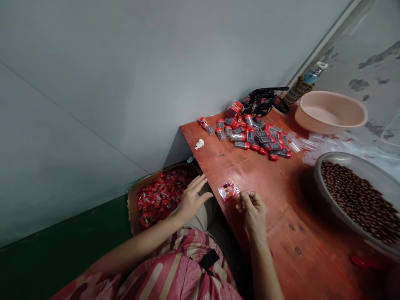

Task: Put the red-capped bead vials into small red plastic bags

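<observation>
Over the near table edge, my right hand (pixel 253 210) pinches the corner of a small red printed packet (pixel 228 190) with a clear shiny end. My left hand (pixel 193 198) is held off the table's left edge with its fingers stretched out and nothing in it. Below and beyond that hand stands a round container (pixel 130 208) heaped with red packets (pixel 164 193) of the same look. Whether the pinched packet rests on the tabletop or is slightly raised, I cannot tell.
On the red table (pixel 296 200) lie a pile of red-capped tubes (pixel 268 139) filled with dark balls, and several clear tubes (pixel 309 144). A large bowl (pixel 318 175) of brown balls (pixel 356 200), a pink basin (pixel 331 112), a dark bag (pixel 258 102) and crumpled tissue (pixel 199 144) stand around.
</observation>
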